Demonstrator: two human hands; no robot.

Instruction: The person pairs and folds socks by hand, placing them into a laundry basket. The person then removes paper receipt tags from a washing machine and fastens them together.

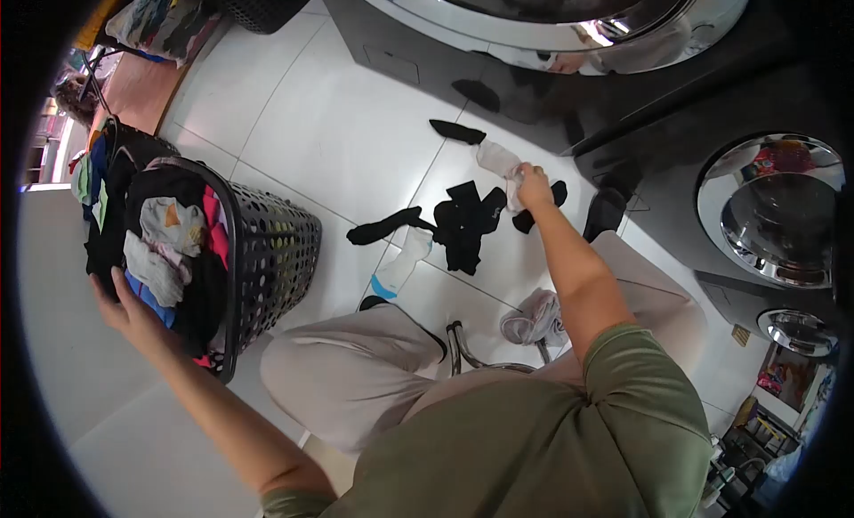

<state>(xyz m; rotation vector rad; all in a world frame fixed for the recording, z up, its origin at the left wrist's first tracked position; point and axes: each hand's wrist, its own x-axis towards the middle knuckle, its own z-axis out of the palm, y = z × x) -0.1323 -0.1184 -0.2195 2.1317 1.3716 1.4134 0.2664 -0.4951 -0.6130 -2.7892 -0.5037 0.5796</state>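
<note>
Down on the tiled floor, my right hand has its fingers closed on a light grey sock. Black socks lie bunched to its left, with another black sock farther left. A white sock with a blue toe lies below them. One more black sock is above the grey one, and a dark sock lies just right of my hand. My left hand is at the near side of a laundry basket, fingers apart, beside black clothing hanging over the rim.
Dark front-loading machines with round doors stand ahead and to the right. Mixed clothes fill the basket. Between my legs are chrome stool legs and a greyish cloth item. A second dark basket stands at the top.
</note>
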